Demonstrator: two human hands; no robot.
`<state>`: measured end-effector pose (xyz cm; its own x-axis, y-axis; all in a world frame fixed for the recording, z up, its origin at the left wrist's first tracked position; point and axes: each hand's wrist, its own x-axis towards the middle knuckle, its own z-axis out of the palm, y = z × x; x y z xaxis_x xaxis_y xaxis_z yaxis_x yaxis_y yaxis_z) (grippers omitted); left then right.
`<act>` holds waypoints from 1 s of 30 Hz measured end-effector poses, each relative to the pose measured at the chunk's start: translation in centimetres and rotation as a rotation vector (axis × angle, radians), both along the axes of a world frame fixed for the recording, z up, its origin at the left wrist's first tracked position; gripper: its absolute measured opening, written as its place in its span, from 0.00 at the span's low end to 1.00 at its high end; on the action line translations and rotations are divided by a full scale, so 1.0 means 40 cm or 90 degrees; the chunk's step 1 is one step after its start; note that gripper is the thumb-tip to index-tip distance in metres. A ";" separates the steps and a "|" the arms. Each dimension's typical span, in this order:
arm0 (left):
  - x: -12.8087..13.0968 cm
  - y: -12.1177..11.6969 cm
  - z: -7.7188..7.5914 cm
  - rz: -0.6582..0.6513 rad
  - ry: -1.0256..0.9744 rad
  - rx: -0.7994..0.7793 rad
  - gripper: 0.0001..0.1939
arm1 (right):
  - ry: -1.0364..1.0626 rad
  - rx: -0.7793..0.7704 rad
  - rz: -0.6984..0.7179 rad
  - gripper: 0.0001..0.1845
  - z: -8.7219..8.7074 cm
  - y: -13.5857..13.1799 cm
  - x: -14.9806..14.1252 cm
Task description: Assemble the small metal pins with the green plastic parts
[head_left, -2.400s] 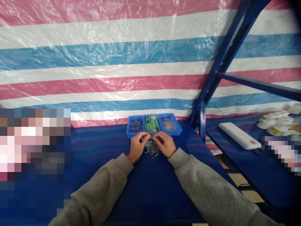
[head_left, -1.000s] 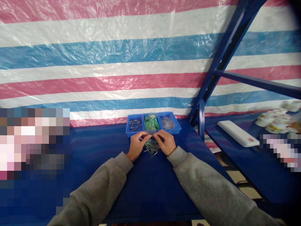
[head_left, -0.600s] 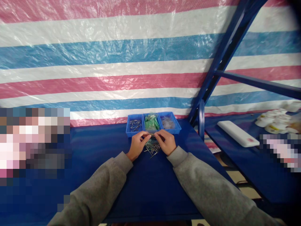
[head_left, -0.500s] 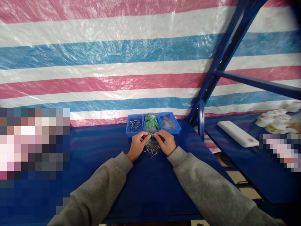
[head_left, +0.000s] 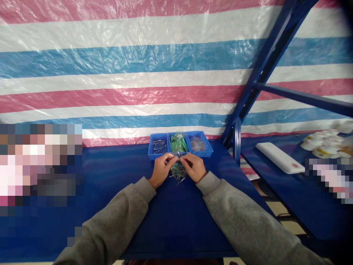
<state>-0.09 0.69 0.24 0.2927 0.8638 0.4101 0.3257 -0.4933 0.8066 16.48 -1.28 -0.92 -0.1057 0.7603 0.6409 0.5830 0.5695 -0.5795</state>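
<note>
My left hand (head_left: 162,167) and my right hand (head_left: 194,166) meet just in front of the blue bins. Both are closed, thumbs and forefingers pinching a small clear plastic bag (head_left: 177,154) between them; its contents are too small to make out. Beneath the fingers lies a loose pile of thin metal pins (head_left: 178,176), partly hidden by the hands. The left blue bin (head_left: 151,149) holds more metal pins, the middle one holds green plastic packets (head_left: 178,142), and the right one holds clear plastic bags (head_left: 198,143).
The blue table (head_left: 176,221) extends towards me. Behind it hangs a striped plastic sheet (head_left: 124,84). A blue metal frame (head_left: 248,92) rises at the right. On a second table lie a white oblong case (head_left: 280,158) and several white rolls (head_left: 322,141). Areas at both sides are blurred out.
My hands have stayed almost in place. More clear plastic now shows above my fingertips, where a thin metallic glint showed before. The view has shifted slightly.
</note>
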 end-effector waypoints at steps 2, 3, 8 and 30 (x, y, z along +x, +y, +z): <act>-0.001 -0.002 0.003 0.008 0.012 0.008 0.12 | -0.001 -0.002 -0.002 0.14 -0.002 0.000 -0.001; -0.001 -0.004 0.005 0.013 0.015 0.015 0.12 | 0.001 -0.002 -0.002 0.14 -0.003 0.001 -0.001; 0.000 -0.007 0.010 0.013 0.022 0.050 0.11 | 0.009 -0.002 0.010 0.13 -0.002 0.000 -0.003; -0.003 -0.006 0.004 -0.015 -0.011 0.023 0.10 | -0.032 -0.009 0.038 0.12 0.001 -0.002 -0.006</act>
